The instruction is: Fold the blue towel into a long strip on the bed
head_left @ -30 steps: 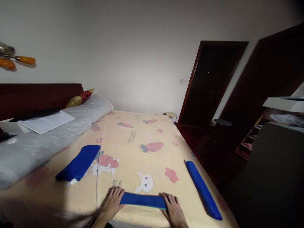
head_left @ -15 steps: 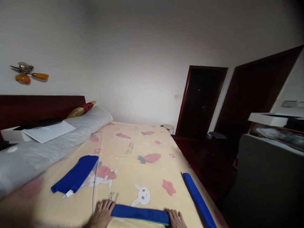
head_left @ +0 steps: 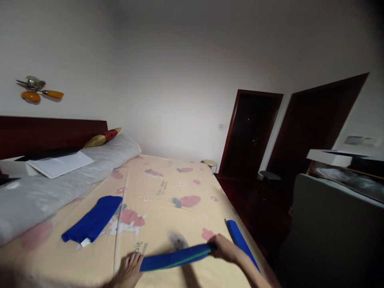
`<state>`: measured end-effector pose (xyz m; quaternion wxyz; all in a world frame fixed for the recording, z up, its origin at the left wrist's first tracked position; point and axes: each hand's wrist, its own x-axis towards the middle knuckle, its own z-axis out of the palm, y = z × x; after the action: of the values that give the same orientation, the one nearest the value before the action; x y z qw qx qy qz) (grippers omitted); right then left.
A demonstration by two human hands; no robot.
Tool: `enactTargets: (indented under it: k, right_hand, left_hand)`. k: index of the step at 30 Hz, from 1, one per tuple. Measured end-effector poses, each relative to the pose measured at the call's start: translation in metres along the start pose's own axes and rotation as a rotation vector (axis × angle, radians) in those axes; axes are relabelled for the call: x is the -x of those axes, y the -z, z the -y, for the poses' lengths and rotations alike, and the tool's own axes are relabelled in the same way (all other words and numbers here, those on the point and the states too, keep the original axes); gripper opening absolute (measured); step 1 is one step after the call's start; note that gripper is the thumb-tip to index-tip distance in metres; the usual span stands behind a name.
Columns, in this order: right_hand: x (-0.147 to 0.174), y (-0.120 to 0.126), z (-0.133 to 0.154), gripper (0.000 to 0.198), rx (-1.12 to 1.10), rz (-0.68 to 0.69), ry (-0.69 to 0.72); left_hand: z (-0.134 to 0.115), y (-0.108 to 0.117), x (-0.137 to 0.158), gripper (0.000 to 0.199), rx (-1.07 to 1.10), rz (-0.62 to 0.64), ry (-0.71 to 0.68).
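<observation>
A long strip of folded blue cloth (head_left: 172, 259) with a green edge stretches between my two hands, low in the view. My left hand (head_left: 132, 267) has its fingers curled at the left end, low against the bed. The right end is pinched in my right hand (head_left: 223, 248), raised off the sheet so that the strip tilts up to the right. Beyond my left hand lies a flat folded blue cloth (head_left: 93, 221) with a white tag. A narrow blue roll or folded length (head_left: 241, 242) rests by the bed's right edge, partly hidden behind my right forearm.
The bed's patterned yellow sheet (head_left: 162, 224) spreads under everything. A grey bolster-like cover (head_left: 69, 188) with a white flat board (head_left: 61, 164) runs along the headboard (head_left: 54, 130). At right stand a dark panel (head_left: 324, 228) and a black stool (head_left: 270, 175).
My right hand has lifted the strip's right end from the bed and moved up and away. My left hand stays at the other end. The view has shifted slightly.
</observation>
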<state>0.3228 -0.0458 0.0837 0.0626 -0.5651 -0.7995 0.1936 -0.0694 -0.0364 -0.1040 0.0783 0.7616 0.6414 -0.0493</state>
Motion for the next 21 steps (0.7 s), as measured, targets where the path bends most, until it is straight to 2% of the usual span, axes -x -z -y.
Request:
enactTargets:
  k: [3,7,9,11,13,15,18,21]
  right_hand:
    - [0.002,0.066,0.043,0.022,-0.013,-0.068,0.109]
    - [0.021,0.141,0.096,0.022,0.071,-0.152,0.192]
    - [0.036,0.171,0.111,0.019,0.114,-0.157,0.181]
    - [0.048,0.193,0.115,0.018,0.152,-0.157,0.137]
    - [0.058,0.204,0.108,0.016,0.209,-0.151,0.07]
    - [0.065,0.205,0.093,0.014,0.268,-0.134,0.002]
    - [0.07,0.192,0.063,0.014,0.307,-0.089,-0.093]
    - [0.07,0.178,0.032,0.014,0.29,-0.061,-0.169]
  left_hand:
    - [-0.028,0.002,0.001,0.06,0.104,-0.006,-0.092]
    - [-0.061,0.008,-0.001,0.07,0.194,0.095,-0.242]
    - [-0.064,0.014,-0.001,0.071,0.203,0.108,-0.307]
    - [-0.055,0.017,0.0,0.063,0.199,0.047,-0.306]
    - [-0.037,0.014,0.001,0.055,0.175,-0.043,-0.222]
    - [-0.017,0.004,0.002,0.054,0.127,-0.09,-0.123]
    - [0.003,-0.014,0.002,0.056,0.074,-0.11,-0.094]
    - [0.004,-0.022,0.002,0.056,0.054,-0.14,-0.085]
